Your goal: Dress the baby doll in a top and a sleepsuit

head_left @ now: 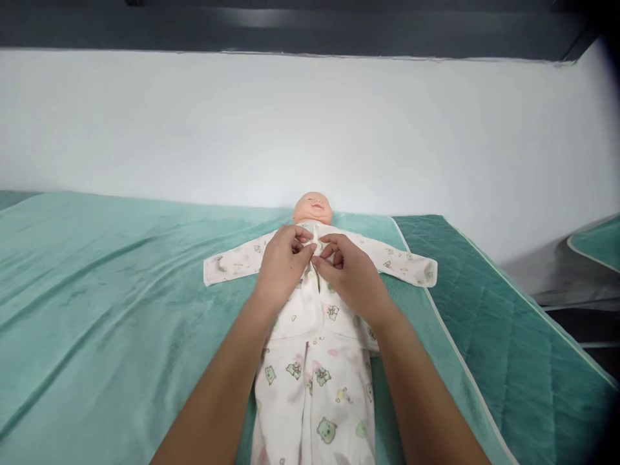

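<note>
A baby doll lies on its back, dressed in a white baby jacket with a bear print. Both sleeves are spread out to the sides. White pants with the same print cover the legs. My left hand pinches the jacket's front edge at the upper chest. From the other side, my right hand pinches the opposite edge, its fingertips close to those of the left. Just below the fingers the front opening gapes a little. Whatever fastening sits between the fingertips is mostly hidden.
A light green blanket with some creases lies under the doll. To the right, a darker quilted green cover runs to the bed's edge. Behind the doll's head rises a white wall, with a dark beam above.
</note>
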A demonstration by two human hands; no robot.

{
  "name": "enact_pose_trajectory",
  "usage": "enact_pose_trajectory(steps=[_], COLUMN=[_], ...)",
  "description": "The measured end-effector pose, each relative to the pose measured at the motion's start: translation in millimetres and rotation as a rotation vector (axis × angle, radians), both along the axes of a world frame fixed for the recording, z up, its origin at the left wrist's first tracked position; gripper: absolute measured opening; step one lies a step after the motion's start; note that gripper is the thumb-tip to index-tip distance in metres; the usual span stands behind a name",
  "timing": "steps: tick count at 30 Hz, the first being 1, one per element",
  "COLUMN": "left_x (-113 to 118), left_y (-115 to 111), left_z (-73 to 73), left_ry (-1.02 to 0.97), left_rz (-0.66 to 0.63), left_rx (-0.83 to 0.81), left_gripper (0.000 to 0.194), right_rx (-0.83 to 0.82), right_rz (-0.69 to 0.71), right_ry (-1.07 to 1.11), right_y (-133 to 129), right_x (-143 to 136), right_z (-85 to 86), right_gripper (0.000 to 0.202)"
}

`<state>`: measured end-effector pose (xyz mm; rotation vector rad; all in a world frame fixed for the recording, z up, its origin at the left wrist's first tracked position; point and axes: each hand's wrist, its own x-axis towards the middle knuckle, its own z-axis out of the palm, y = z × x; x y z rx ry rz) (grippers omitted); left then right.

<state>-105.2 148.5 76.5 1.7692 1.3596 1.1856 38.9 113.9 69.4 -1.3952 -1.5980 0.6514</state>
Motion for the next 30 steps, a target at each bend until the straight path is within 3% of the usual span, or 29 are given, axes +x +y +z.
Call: enact_pose_trajectory(steps=[8,12,14,18,23,26,30], left_x=[0,-5,-10,-24,-36,-38,-37], left_y=[1,-8,-14,-21,-21,-21,-22], left_z=[-2.5,-2.1,-0.3,6.7,14.6,15.5,14.8], left_ry=[0.008,-0.080,-0.121,-0.047,0.102,0.147,0.157], left_rz=[-0.007,0.018,0.015,-0.172,-0.380,-0.445,-0.475], left_rx=[0.029,0.029,0.011,-0.092,-0.139,-0.130,-0.118], left_gripper=[0.010,0.010,0.011,0.015,0.014,0.010,0.010], right_rx=[0.187,0.104,0.064,-0.010,-0.089,-0.099,-0.190], right_rz=[-0.099,-0.137,-0.156,-0.071,-0.077,-0.049,0.071], right_ry=[0.098,0.271,0.250,-0.060,-0.338,-0.336,-0.143], right_y=[2,-1,-7,-24,-37,-38,-37], right_x=[0,6,9,8,0,1,11], right_z=[-10.6,-9.3,-3.4,10.9,17.3,19.4,22.8], right_gripper=[0.021,0.018,0.020,0.033,0.029,0.023,0.016])
